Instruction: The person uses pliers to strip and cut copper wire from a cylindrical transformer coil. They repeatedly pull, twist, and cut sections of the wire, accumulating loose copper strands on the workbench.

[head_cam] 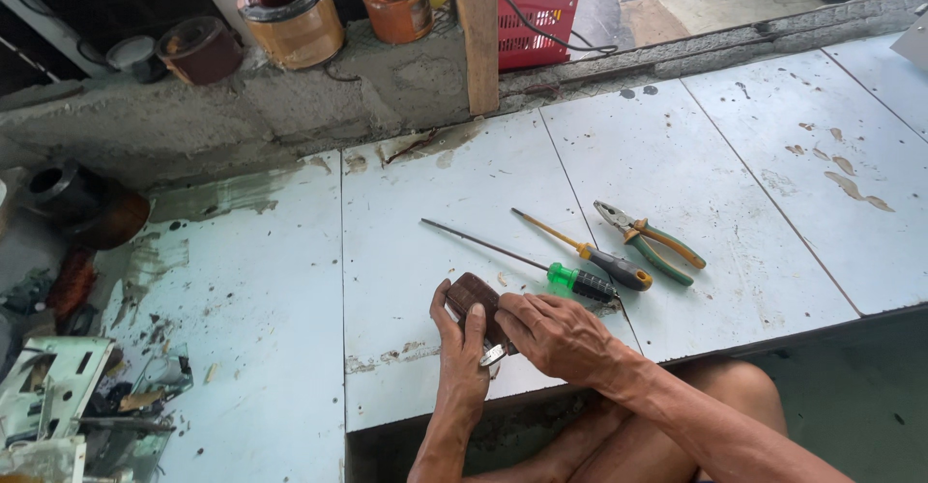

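Both hands grasp a small dark brown block at the near edge of the pale desk: the left hand cradles it from below, and the right hand grips its lower end. Its long axis runs from the hands up and leftward, away from the person. Fingers hide its lower part and a small metal piece there. Just beyond the right hand lie a green-handled screwdriver, a second screwdriver and pliers.
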